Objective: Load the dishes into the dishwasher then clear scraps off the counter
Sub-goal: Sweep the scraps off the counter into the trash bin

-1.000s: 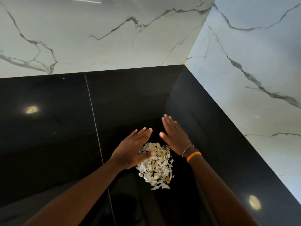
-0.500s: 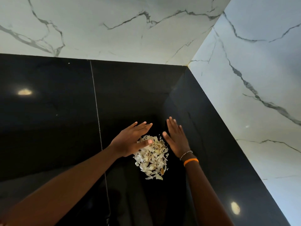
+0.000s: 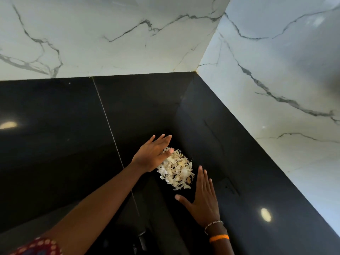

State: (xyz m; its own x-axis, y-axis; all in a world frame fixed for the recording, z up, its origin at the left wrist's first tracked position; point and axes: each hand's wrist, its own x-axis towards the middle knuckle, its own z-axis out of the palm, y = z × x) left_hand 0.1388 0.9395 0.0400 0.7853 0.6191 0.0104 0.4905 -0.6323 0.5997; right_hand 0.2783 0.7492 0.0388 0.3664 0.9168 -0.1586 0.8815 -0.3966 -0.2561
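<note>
A heap of pale, flaky scraps [image 3: 177, 169] lies on the glossy black counter [image 3: 55, 144], near the corner where two marble walls meet. My left hand [image 3: 152, 155] stands on edge against the heap's left side, fingers straight, its thumb resting on the scraps. Flat and open, my right hand [image 3: 201, 197] lies on the counter just below and to the right of the heap, fingers straight and pointing away from me, thumb spread; it touches no scraps. No dishes or dishwasher are in view.
White marble walls with grey veins rise behind [image 3: 110, 34] and to the right [image 3: 276, 70] of the counter. A thin seam [image 3: 110, 129] runs across the black surface left of my hands. Ceiling lights reflect in the counter.
My right hand has drawn back toward me, from beside the heap to below it. My left hand stays against the heap's left side.
</note>
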